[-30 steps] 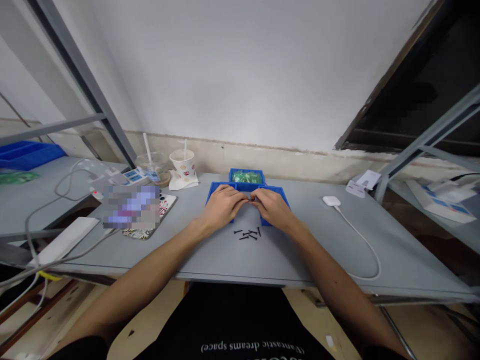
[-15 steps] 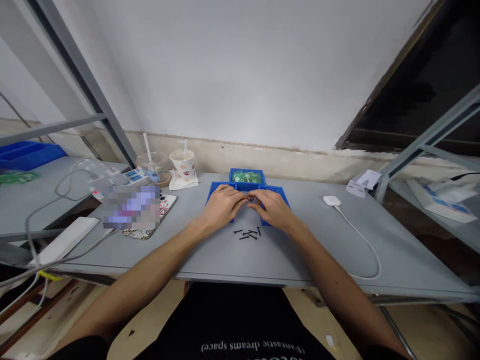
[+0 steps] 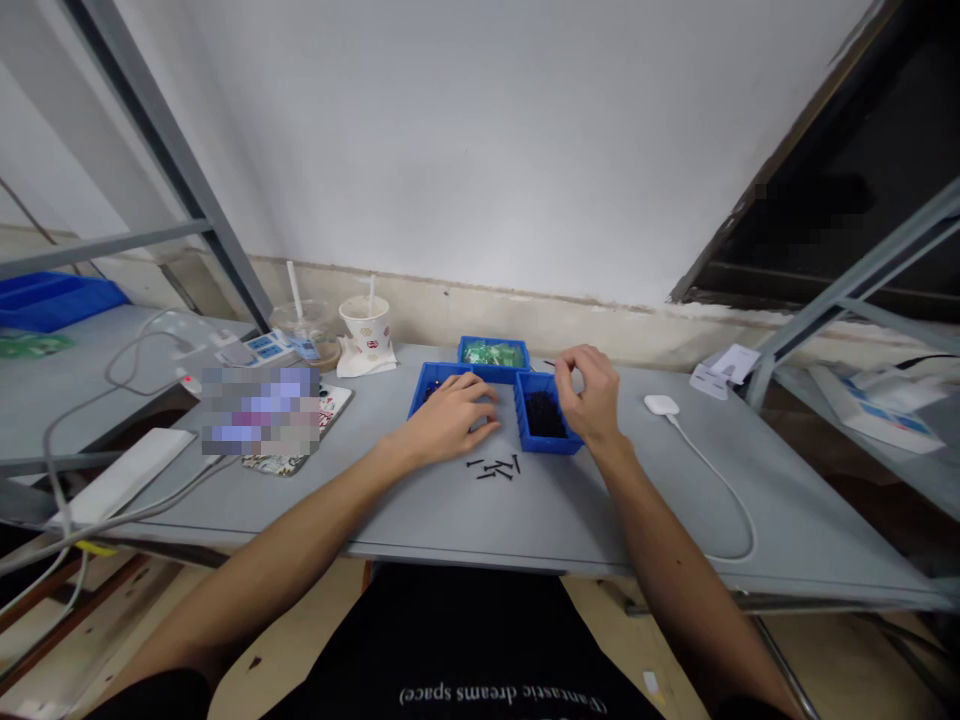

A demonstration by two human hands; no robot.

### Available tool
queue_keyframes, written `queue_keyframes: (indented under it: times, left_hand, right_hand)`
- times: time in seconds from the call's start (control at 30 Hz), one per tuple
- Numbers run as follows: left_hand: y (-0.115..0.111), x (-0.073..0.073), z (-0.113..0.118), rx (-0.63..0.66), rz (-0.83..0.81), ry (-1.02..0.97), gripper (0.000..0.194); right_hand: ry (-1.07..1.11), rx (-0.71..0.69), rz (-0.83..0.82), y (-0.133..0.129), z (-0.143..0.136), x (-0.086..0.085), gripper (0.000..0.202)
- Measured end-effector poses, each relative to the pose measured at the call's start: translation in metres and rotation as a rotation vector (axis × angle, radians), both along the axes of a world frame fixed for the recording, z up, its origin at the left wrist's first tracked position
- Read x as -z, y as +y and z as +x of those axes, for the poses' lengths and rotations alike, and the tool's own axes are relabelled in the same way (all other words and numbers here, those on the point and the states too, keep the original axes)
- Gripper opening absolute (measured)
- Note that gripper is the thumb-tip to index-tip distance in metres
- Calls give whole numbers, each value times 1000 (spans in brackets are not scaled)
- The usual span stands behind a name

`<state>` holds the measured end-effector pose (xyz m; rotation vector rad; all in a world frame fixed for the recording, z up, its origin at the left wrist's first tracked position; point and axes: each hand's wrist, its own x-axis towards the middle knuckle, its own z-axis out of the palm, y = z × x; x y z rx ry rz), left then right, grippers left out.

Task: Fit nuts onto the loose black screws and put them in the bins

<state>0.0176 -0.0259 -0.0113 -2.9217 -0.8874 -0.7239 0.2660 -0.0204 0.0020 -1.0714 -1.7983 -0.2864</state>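
Note:
My right hand (image 3: 590, 392) is raised over the far right corner of the right blue bin (image 3: 551, 443). Its fingertips pinch a small dark screw (image 3: 550, 363), whose end sticks out to the left. Many black screws (image 3: 544, 412) fill that bin. My left hand (image 3: 454, 415) lies over the near right part of the left blue bin (image 3: 417, 388), fingers apart and nothing visible in them. That bin's contents are mostly hidden under the hand. In front of the bins, several dark screws (image 3: 496, 468) lie loose on the grey table (image 3: 450, 515).
Behind sits a blue bin (image 3: 493, 371) of green packets. To the left are a paper cup (image 3: 365, 325), a plastic cup (image 3: 319, 350), a phone (image 3: 330, 415) and cables. A white charger (image 3: 661, 404) with its cord lies right. Metal posts (image 3: 225, 250) flank the table.
My hands, together between the bins before, have parted. The right moved right and up with the screw, uncovering the right bin. The left stayed near its bin, its fingers now spread.

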Motion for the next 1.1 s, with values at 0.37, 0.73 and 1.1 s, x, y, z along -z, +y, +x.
queue_keyframes:
  times: [0.37,0.73,1.1]
  left_hand:
    - [0,4,-8,165,9,82,12]
    - [-3,5,-7,147,-16,176,9]
    - [-4,15,3,97,96,234,7]
  right_hand:
    - [-64,112,-51,6,-3,6,25]
    - [-124,29,-112,5,-13,12,27]
    - [-202,-57,-129,2,-18,12,22]
